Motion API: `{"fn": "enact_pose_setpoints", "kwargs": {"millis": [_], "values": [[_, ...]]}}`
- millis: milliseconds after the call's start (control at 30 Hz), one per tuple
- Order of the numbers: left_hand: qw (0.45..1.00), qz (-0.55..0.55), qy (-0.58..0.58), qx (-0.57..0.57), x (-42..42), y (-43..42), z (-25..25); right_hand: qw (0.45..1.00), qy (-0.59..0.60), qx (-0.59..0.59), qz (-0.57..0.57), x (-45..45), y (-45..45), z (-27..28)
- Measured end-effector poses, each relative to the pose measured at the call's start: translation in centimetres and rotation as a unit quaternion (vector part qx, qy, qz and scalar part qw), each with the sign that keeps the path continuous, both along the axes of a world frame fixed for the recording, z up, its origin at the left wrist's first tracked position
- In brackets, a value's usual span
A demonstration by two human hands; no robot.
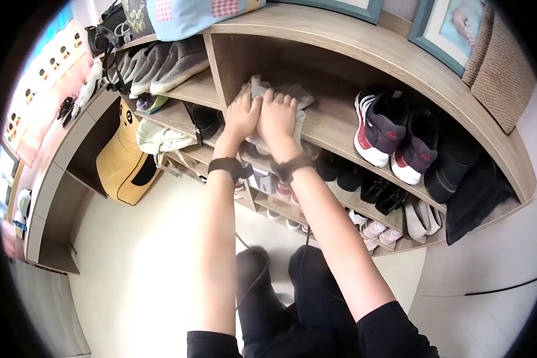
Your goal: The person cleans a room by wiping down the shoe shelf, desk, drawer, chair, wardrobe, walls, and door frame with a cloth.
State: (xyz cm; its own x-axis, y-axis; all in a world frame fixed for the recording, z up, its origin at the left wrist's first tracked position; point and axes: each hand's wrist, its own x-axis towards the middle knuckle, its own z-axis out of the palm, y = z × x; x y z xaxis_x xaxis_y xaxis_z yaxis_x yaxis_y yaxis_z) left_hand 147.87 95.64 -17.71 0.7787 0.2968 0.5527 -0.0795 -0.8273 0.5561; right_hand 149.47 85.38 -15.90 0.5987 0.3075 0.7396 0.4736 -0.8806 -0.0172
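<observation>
A crumpled whitish cloth (302, 97) lies at the upper compartment of the wooden shoe rack (322, 113), with part of it hanging over the shelf's front edge. My left hand (243, 116) grips it on the left, close to the upright divider. Right beside it, my right hand (278, 114) has its fingers curled on the same cloth. Both hands cover the middle of the cloth, and each wrist wears a dark band. To the right on the same shelf stand dark sneakers (383, 128) with white and red soles.
Grey shoes (182, 64) fill the left compartment. Lower shelves hold black shoes (379, 194) and pale flats (420, 218). A light blue bag (191, 18) and a framed picture (450, 33) sit on top. A yellow beanbag-like seat (125, 164) stands on the floor at left.
</observation>
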Motion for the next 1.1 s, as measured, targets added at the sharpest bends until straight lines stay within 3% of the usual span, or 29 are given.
{"fn": "enact_pose_setpoints", "kwargs": {"millis": [167,200,267,333,433,500,533,567,600,633,667,700,733,800,833,933,1000,1100], "values": [[0.998,0.004,0.036,0.047,-0.4,-0.3,-0.8,0.999,0.028,-0.032,-0.002,-1.6,-2.2,-0.1],[0.999,-0.005,0.048,0.026,-0.9,-0.6,-0.8,0.997,0.053,-0.053,0.001,-1.9,-2.7,-0.1],[0.998,-0.030,0.029,-0.036,-1.6,-1.8,-1.0,0.998,-0.039,-0.041,-0.019,-2.7,-3.9,-0.3],[0.996,-0.056,0.028,-0.061,-3.0,-3.2,0.0,0.999,-0.038,-0.033,-0.009,-3.7,-5.2,0.0],[0.998,-0.066,-0.010,-0.003,-4.9,-6.2,0.5,0.999,-0.047,-0.002,0.006,-5.1,-7.2,-0.3],[0.988,-0.047,-0.044,0.140,-4.5,-6.7,-1.8,0.999,-0.040,0.036,0.010,-6.2,-9.5,-0.1],[0.998,-0.051,-0.021,0.020,-7.0,-10.5,0.7,0.997,-0.041,0.065,0.020,-7.2,-10.9,-0.1],[0.986,-0.052,-0.041,-0.152,-7.6,-12.0,-0.5,0.993,0.003,0.101,0.053,-8.5,-12.5,-0.4],[0.950,-0.110,-0.032,-0.291,-8.3,-13.4,-1.8,0.971,0.171,0.128,0.106,-11.0,-14.9,-0.1],[0.913,-0.164,-0.026,-0.373,-9.9,-15.8,-2.2,0.977,0.093,0.144,0.126,-11.8,-15.8,-3.6],[0.902,-0.178,-0.001,-0.393,-11.9,-18.7,-1.8,0.968,0.134,0.152,0.146,-13.6,-17.7,-5.2],[0.935,-0.203,0.005,-0.292,-11.5,-18.8,-4.8,0.960,0.164,0.167,0.157,-14.9,-19.6,-6.6],[0.943,-0.204,0.028,-0.262,-12.6,-21.4,-4.2,0.951,0.201,0.174,0.158,-15.8,-21.8,-6.5],[0.875,-0.266,0.038,-0.402,-13.8,-25.7,-2.1,0.946,0.261,0.135,0.138,-16.4,-25.7,-4.7],[0.866,-0.291,0.014,-0.406,-13.3,-26.6,-1.7,0.950,0.231,0.141,0.154,-16.7,-27.7,-2.7],[0.869,-0.342,-0.116,-0.339,-15.2,-31.2,5.4,0.965,0.105,0.162,0.180,-18.6,-33.7,6.1],[0.899,-0.340,-0.188,-0.201,-16.1,-33.2,9.5,0.975,0.016,0.126,0.181,-19.0,-37.3,10.7],[0.895,-0.338,-0.259,-0.131,-16.3,-35.7,15.0,0.961,-0.077,0.184,0.189,-19.8,-41.4,15.9]]}}
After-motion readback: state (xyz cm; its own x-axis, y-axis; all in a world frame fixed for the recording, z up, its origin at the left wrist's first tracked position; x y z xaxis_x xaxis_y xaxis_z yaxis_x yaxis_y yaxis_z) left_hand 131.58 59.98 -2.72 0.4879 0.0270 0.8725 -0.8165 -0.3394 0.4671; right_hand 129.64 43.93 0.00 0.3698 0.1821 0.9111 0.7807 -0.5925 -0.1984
